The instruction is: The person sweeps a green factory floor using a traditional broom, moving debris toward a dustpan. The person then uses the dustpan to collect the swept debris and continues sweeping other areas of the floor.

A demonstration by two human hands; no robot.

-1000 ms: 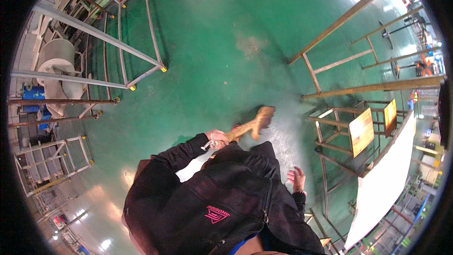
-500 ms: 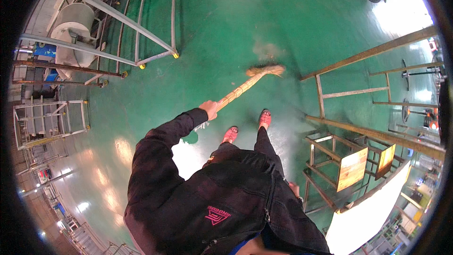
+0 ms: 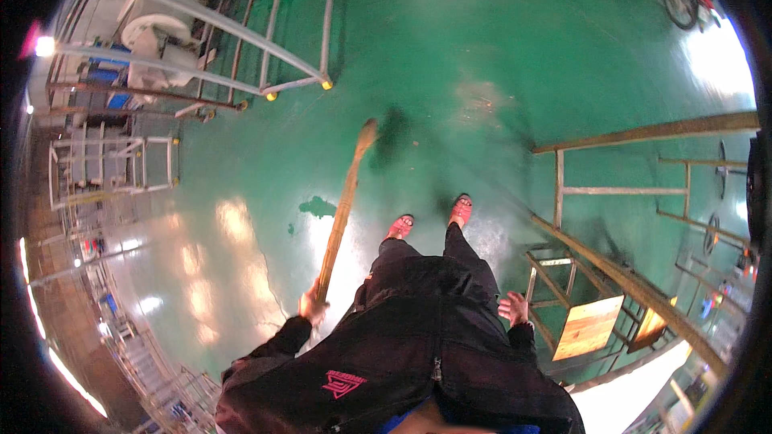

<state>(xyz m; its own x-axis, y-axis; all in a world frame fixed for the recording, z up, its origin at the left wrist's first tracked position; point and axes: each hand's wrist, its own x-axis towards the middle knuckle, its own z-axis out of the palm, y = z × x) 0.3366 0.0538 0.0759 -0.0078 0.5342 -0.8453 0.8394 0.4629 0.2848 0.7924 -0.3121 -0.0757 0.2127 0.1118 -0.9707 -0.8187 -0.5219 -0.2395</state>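
Seen from the head camera, the left hand (image 3: 312, 304) has its fingers wrapped around the wooden broom handle (image 3: 342, 210), whose blurred head (image 3: 392, 135) sweeps the green floor (image 3: 241, 177) far ahead, debris remaining beyond, while the right hand (image 3: 515, 308) hangs open, empty
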